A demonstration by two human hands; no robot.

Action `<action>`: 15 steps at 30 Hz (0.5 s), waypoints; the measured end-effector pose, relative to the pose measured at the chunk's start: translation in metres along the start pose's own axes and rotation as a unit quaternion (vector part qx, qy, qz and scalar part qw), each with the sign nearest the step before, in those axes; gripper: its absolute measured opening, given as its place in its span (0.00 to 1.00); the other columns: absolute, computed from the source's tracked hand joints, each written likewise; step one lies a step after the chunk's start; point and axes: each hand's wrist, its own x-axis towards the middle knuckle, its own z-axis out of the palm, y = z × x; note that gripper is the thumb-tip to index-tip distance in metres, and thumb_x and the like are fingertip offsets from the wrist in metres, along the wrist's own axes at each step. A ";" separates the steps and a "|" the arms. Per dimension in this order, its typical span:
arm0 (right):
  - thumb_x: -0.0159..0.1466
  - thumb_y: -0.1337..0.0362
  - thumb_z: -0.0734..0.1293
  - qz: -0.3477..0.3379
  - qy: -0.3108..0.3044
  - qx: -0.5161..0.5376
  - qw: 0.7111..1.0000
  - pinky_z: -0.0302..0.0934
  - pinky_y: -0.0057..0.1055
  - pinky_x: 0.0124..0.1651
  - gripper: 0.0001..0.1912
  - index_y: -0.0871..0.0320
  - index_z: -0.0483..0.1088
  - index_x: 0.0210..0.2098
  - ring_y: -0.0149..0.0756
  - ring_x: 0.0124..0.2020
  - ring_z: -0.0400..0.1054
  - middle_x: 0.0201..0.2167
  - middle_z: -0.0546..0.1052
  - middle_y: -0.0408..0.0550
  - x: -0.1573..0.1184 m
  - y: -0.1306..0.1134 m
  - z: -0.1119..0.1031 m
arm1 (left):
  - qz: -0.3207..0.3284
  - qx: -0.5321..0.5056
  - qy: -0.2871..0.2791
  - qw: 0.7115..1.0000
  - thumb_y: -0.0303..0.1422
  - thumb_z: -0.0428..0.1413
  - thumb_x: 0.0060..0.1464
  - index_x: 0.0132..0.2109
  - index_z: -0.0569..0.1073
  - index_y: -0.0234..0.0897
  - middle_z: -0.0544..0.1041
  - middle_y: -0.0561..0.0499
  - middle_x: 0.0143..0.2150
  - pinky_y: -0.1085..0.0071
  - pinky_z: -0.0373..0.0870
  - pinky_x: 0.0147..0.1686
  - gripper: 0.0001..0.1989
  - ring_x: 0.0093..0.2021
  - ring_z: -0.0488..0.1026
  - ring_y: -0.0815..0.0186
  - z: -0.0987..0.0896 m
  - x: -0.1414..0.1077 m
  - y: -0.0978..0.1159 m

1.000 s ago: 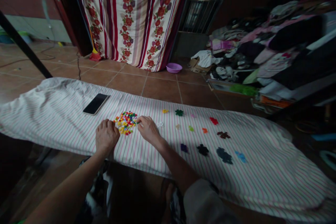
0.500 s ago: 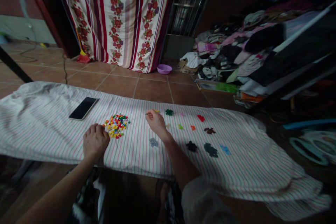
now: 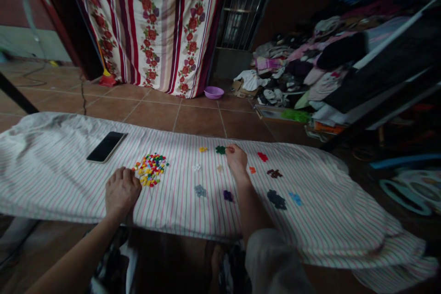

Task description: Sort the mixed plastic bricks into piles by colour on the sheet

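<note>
Poising bunched right-hand fingers (image 3: 233, 149) beside green pieces (image 3: 219, 149); resting curled left-hand fingers (image 3: 120, 175) by mixed pile (image 3: 150, 170); cannot tell whether gripping any.

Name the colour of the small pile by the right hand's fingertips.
Dark green; the pile shows in the head view.

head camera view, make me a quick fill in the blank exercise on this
The bare right hand reaches toward a small pile coloured dark ____.
Beside the mixed heap of small multicoloured pieces, the person's bare ____ hand rests on white striped cloth.
The rightmost small pile is light ____.

Missing words: green; left; blue
</note>
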 end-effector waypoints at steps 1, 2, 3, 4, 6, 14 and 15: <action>0.60 0.67 0.62 0.002 0.000 -0.009 1.000 0.63 0.31 0.43 0.11 0.55 0.76 0.38 0.40 0.39 0.73 0.35 0.80 0.49 0.001 0.003 -0.001 | 0.001 0.002 -0.001 1.000 0.32 0.44 0.58 0.43 0.68 0.34 0.73 0.40 0.46 0.61 0.62 0.43 0.11 0.47 0.69 0.54 0.000 0.000 0.000; 0.60 0.67 0.62 0.003 -0.001 -0.016 1.000 0.63 0.31 0.43 0.12 0.56 0.77 0.38 0.40 0.39 0.73 0.35 0.80 0.49 0.002 0.006 -0.001 | 0.002 0.004 -0.002 1.000 0.32 0.44 0.58 0.43 0.68 0.34 0.73 0.40 0.46 0.61 0.63 0.43 0.11 0.47 0.69 0.54 0.000 0.000 0.000; 0.60 0.68 0.62 0.003 -0.001 -0.021 1.000 0.63 0.31 0.44 0.12 0.56 0.77 0.38 0.40 0.39 0.73 0.35 0.80 0.50 0.003 0.008 -0.001 | 0.002 0.007 -0.002 1.000 0.32 0.44 0.58 0.43 0.68 0.34 0.73 0.40 0.47 0.61 0.63 0.43 0.11 0.47 0.70 0.54 0.000 0.000 0.000; 0.60 0.69 0.62 0.004 -0.003 -0.025 1.000 0.63 0.31 0.44 0.12 0.56 0.77 0.39 0.40 0.39 0.73 0.35 0.80 0.50 0.004 0.010 -0.001 | 0.001 0.010 -0.001 1.000 0.32 0.44 0.58 0.43 0.68 0.34 0.73 0.40 0.47 0.61 0.63 0.43 0.11 0.47 0.70 0.54 0.000 0.000 0.000; 0.60 0.70 0.62 0.006 -0.010 -0.035 0.999 0.62 0.30 0.44 0.13 0.57 0.77 0.39 0.40 0.40 0.73 0.36 0.80 0.52 0.005 0.012 -0.001 | 0.001 0.014 0.002 1.000 0.33 0.44 0.59 0.43 0.68 0.34 0.73 0.41 0.47 0.61 0.63 0.43 0.11 0.47 0.70 0.54 0.000 0.000 0.001; 0.61 0.73 0.59 -0.007 -0.039 -0.071 0.997 0.61 0.27 0.48 0.17 0.58 0.77 0.43 0.37 0.44 0.73 0.39 0.80 0.52 0.003 0.011 0.004 | 0.001 0.018 -0.008 1.000 0.32 0.43 0.59 0.43 0.69 0.33 0.73 0.42 0.45 0.61 0.64 0.43 0.12 0.45 0.71 0.55 -0.002 0.001 0.001; 0.61 0.73 0.59 -0.007 -0.040 -0.071 0.997 0.61 0.27 0.48 0.18 0.58 0.77 0.43 0.37 0.44 0.73 0.39 0.80 0.52 0.003 0.010 0.004 | 0.001 0.018 -0.007 1.000 0.32 0.43 0.59 0.43 0.69 0.33 0.73 0.42 0.45 0.61 0.64 0.43 0.12 0.45 0.70 0.55 -0.002 0.001 0.001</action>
